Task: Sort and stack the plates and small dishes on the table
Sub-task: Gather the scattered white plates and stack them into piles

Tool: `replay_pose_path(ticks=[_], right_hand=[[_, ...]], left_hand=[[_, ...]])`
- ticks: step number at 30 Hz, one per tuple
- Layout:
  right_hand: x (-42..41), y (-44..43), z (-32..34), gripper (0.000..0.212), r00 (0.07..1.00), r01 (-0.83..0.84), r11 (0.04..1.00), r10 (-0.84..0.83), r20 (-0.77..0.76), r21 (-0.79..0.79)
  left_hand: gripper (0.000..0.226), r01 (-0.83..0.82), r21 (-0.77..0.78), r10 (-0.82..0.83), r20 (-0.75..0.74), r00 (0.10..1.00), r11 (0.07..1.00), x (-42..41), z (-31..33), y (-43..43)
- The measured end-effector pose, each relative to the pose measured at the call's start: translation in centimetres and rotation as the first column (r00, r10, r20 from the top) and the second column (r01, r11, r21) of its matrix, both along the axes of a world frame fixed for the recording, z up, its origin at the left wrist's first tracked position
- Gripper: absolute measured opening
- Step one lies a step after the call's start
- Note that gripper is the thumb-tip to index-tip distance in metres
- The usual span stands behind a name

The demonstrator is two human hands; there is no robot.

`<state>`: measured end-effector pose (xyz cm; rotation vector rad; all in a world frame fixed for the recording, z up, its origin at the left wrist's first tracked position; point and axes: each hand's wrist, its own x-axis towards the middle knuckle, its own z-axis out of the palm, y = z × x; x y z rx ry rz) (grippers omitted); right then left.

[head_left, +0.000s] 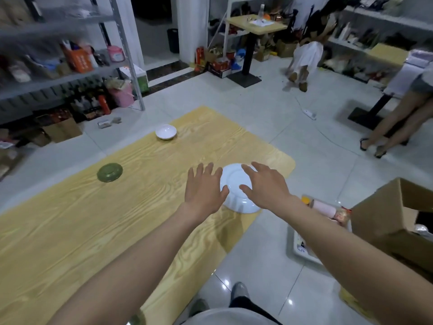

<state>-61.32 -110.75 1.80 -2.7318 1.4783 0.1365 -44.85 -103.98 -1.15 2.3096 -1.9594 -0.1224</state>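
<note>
My left hand (pixel 203 189) and right hand (pixel 266 186) are spread, fingers straight, over the plate (pixel 235 184) (contact unclear); a green dish (pixel 109 172) lies well left of it, a bowl (pixel 166 131) beyond.

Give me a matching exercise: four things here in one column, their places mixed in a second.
1. large white round plate
2. small white bowl
3. small green round dish
4. brown cardboard box

A. on the tiled floor
B. wooden table, far end
C. between left hand and right hand
D. table, left part

Pairs: 1-C, 2-B, 3-D, 4-A
</note>
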Motion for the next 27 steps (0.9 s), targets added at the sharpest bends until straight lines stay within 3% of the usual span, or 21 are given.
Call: replay_pose_path(ticks=[8, 12, 14, 17, 20, 23, 25, 27], right_hand=[[0.0, -8.0, -2.6, 0.064, 0.997, -0.078, 0.99, 0.076, 0.015, 0.114], [-0.4, -12.2, -4.4, 0.063, 0.993, -0.11, 0.981, 0.103, 0.053, 0.16], [-0.6, -14.0, -5.7, 0.065, 0.992, -0.078, 0.963, 0.049, 0.118, 0.259], [-1.3, -16.7, -8.0, 0.078, 0.949, 0.077, 0.857, -0.221, 0.227, 0.509], [-2.3, -18.8, -10.3, 0.08, 0.855, 0.22, 0.689, -0.478, 0.204, 0.691], [-3.4, -20.4, -12.9, 0.058, 0.813, 0.294, 0.591, -0.568, 0.129, 0.752], [-3.9, -21.1, -14.2, 0.062, 0.789, 0.322, 0.531, -0.608, 0.088, 0.784], [-4.3, -21.6, -15.2, 0.068, 0.779, 0.337, 0.513, -0.623, 0.073, 0.789]], left_hand=[[0.061, -0.105, 0.085, 0.107, -0.015, 0.994, 0.991, -1.3, -3.4, -6.2], [0.057, -0.242, 0.114, 0.261, -0.198, 0.945, 0.964, -2.6, -5.3, -9.2], [0.059, -0.379, 0.193, 0.425, -0.389, 0.817, 0.905, -3.0, -6.5, -10.4], [0.069, -0.531, 0.381, 0.641, -0.591, 0.49, 0.757, -3.3, -8.5, -11.4], [0.071, -0.593, 0.519, 0.743, -0.634, 0.214, 0.615, -3.9, -10.6, -11.7], [0.069, -0.634, 0.603, 0.76, -0.648, -0.036, 0.484, -4.4, -12.2, -11.9], [0.07, -0.66, 0.616, 0.759, -0.642, -0.104, 0.43, -4.6, -12.7, -12.1], [0.074, -0.685, 0.613, 0.788, -0.608, -0.091, 0.394, -4.8, -13.0, -12.3]])
